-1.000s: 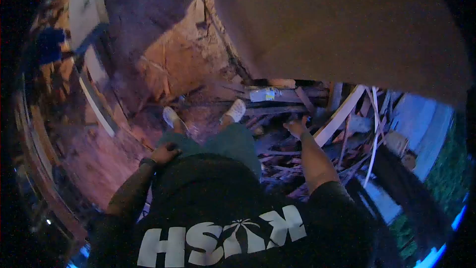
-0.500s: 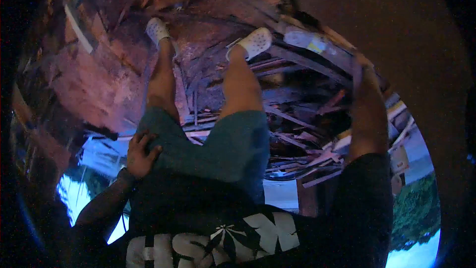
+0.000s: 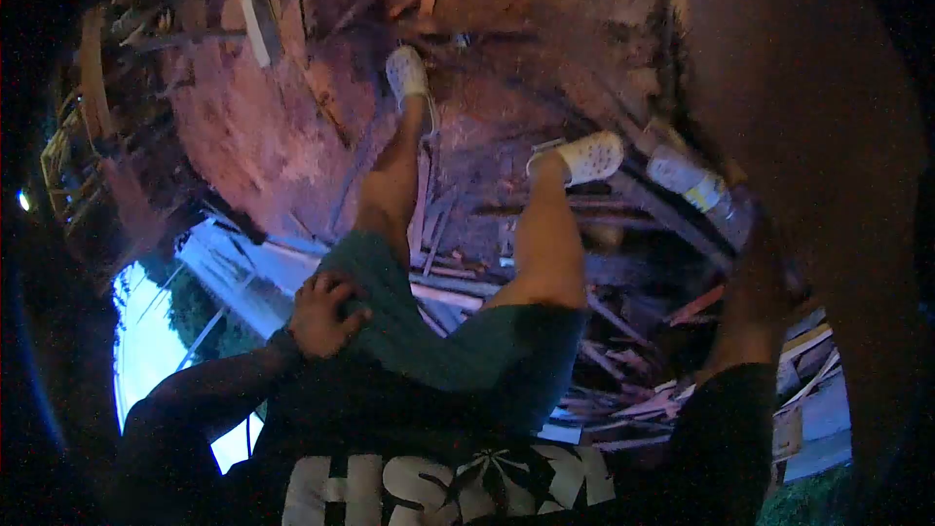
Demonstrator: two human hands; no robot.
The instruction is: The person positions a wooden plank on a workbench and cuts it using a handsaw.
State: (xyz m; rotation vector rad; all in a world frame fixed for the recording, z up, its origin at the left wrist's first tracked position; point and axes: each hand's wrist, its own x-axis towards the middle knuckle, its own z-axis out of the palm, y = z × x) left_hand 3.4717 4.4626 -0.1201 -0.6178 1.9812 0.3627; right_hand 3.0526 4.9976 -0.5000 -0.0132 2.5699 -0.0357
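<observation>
My left hand (image 3: 326, 316) lies on the left thigh of my teal shorts (image 3: 477, 356), its fingers apart and slightly bent, holding nothing. To the right, my right arm reaches forward along a large dark brown surface (image 3: 828, 136). My right hand (image 3: 745, 200) is dim and blurred at the end of that arm, so its fingers and any grip do not show. Close to it lies a pale object with a yellow patch (image 3: 687, 178), perhaps a plastic container, beside a long board (image 3: 677, 219).
My feet, in white perforated clogs (image 3: 592, 158), stand among scattered wood pieces on reddish ground (image 3: 263, 136). Piled broken planks (image 3: 623, 331) lie beside my right leg. A pale narrow board (image 3: 250, 5) lies at the upper left. The light is dim.
The whole view has shifted, with my legs and clogs now farther right and lower. My left hand stays on my thigh. My right hand still reaches out at the right beside the boards.
</observation>
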